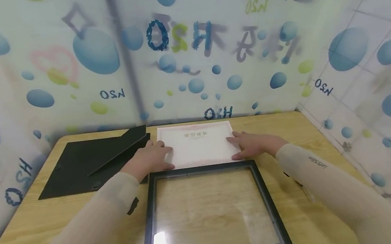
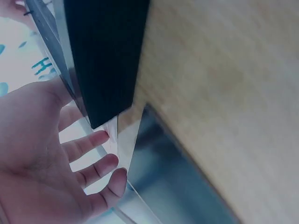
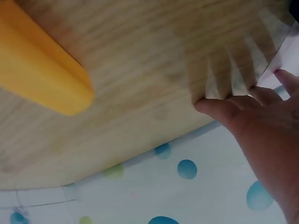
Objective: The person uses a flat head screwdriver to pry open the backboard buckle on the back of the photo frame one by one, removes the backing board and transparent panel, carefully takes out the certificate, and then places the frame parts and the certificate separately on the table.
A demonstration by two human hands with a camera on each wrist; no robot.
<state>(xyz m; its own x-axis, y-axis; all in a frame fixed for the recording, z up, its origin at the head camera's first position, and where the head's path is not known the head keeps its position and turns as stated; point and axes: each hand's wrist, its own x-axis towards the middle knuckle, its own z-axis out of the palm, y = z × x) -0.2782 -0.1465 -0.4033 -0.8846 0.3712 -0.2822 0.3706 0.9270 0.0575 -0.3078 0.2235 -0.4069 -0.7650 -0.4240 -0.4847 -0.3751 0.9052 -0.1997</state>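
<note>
A white certificate (image 1: pixel 198 149) with a pink border lies flat on the table behind a black picture frame (image 1: pixel 149 224) with a clear pane. My left hand (image 1: pixel 152 157) touches the certificate's left edge, thumb near its front corner; in the left wrist view its fingers are spread and slightly bent. On the opposite edge rests my right hand (image 1: pixel 250 144), its fingers extended over the paper's margin. The right wrist view shows that hand's fingertips (image 3: pixel 205 105) down on the tabletop beside the paper. Neither hand visibly curls round the sheet.
Black backing board (image 1: pixel 77 163) lies at the left, with a stand flap (image 1: pixel 126 146) raised from it. An orange-yellow object (image 3: pixel 42 60), only partly seen, sits on the wooden table (image 1: pixel 311 213) near my right wrist. A patterned curtain (image 1: pixel 183 79) hangs behind the table's far edge.
</note>
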